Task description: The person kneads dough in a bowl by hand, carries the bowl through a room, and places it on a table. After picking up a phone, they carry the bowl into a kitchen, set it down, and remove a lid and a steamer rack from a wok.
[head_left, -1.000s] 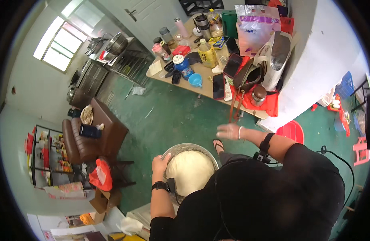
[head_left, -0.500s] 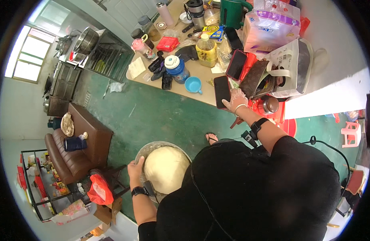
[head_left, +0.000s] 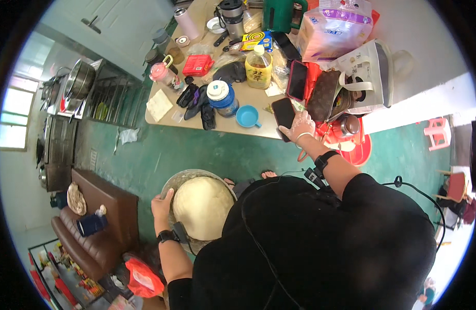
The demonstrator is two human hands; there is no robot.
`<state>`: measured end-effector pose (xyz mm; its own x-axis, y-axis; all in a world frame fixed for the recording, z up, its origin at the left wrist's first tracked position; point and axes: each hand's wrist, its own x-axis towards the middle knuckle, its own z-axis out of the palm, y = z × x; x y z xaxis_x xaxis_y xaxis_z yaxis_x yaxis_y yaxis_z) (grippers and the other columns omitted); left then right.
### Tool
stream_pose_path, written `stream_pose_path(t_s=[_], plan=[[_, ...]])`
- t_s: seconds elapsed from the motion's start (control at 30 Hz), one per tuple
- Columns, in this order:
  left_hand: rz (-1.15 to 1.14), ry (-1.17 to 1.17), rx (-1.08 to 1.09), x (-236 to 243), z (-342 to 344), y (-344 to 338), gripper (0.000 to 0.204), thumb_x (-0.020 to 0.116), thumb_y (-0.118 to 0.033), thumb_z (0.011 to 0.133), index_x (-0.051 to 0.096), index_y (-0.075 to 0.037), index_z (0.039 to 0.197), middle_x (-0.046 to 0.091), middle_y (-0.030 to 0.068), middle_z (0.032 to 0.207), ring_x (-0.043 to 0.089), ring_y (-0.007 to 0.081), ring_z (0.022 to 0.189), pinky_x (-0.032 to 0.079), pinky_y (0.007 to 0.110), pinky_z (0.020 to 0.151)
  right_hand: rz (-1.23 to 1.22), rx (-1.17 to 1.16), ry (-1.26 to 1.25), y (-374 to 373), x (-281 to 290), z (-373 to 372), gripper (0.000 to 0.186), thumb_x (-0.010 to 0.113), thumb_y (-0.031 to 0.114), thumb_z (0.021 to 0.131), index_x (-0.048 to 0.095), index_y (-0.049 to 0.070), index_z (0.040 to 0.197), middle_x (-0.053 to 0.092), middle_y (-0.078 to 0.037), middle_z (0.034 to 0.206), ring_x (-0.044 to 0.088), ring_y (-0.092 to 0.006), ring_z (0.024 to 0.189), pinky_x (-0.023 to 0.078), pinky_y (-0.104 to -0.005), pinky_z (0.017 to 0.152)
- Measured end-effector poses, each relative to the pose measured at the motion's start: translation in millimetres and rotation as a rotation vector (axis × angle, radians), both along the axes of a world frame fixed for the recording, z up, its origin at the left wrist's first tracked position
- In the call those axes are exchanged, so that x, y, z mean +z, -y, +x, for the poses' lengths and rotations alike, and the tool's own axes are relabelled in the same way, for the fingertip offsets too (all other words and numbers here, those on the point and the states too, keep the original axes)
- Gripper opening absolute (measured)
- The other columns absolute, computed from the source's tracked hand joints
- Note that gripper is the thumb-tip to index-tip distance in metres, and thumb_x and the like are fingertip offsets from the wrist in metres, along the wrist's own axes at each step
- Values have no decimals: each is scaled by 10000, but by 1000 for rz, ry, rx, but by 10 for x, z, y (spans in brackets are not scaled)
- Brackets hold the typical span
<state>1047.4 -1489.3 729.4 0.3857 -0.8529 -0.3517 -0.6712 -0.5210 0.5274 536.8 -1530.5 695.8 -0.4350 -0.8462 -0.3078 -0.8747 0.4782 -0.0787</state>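
My left hand point(head_left: 161, 208) grips the left rim of a round metal basin point(head_left: 167, 188), its thumb over the edge. A large, smooth, pale dough ball point(head_left: 202, 207) fills most of the basin, which sits close against my body. At the table's front edge my right hand point(head_left: 301, 125), dusted with white, is closed on the lower right side of a black smartphone point(head_left: 284, 114). The thumb lies across its lower end; the other fingers are partly hidden. Next to it is a second phone point(head_left: 297, 80) with a red edge.
On the table point(head_left: 171, 120) stand a blue cup point(head_left: 248, 117), a blue jug with a white lid point(head_left: 222, 98), a yellow-labelled bottle point(head_left: 258, 68) and a brown bag point(head_left: 323, 95). A brown sofa point(head_left: 106, 206) stands left; a red basin point(head_left: 358, 151) is below the table at right.
The view has shifted and turned slightly. The black phone has tilted under my right hand relative to the phone beside it. My left hand keeps its hold on the basin.
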Motion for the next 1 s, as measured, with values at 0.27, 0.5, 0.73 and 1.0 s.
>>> stream_pose_path(t_s=[0.27, 0.5, 0.73, 1.0], plan=[[-25, -66, -157, 99, 756, 740, 513, 750, -385, 715, 656, 73, 927, 680, 174, 843, 648, 225, 768, 484, 338, 727, 32, -225, -163, 67, -120, 377, 872, 658, 585, 684, 356, 7, 1264, 400, -133, 1235, 387, -276, 1199, 368, -394, 949], [-28, -9, -220, 277, 1220, 1052, 454, 733, -330, 745, 653, 75, 934, 676, 164, 843, 630, 213, 759, 480, 338, 717, 42, -366, -211, 179, 135, 637, 813, 684, 535, 662, 403, 32, 1236, 424, -123, 1226, 394, -279, 1207, 377, -406, 974], [-58, -24, -232, 357, 1434, 1190, 475, 734, -354, 742, 651, 83, 908, 672, 156, 822, 624, 217, 735, 477, 335, 706, -54, -400, -313, 134, -215, 612, 863, 686, 532, 666, 386, 27, 1298, 429, -142, 1235, 402, -292, 1187, 358, -410, 993], [-61, 22, -268, 261, 1609, 1261, 555, 736, -418, 718, 642, 88, 928, 670, 189, 838, 640, 260, 767, 479, 352, 740, 231, 273, 187, -351, -438, 974, 479, 501, 447, 836, 590, 76, 1125, 607, -189, 1070, 587, -317, 1003, 464, -446, 861]])
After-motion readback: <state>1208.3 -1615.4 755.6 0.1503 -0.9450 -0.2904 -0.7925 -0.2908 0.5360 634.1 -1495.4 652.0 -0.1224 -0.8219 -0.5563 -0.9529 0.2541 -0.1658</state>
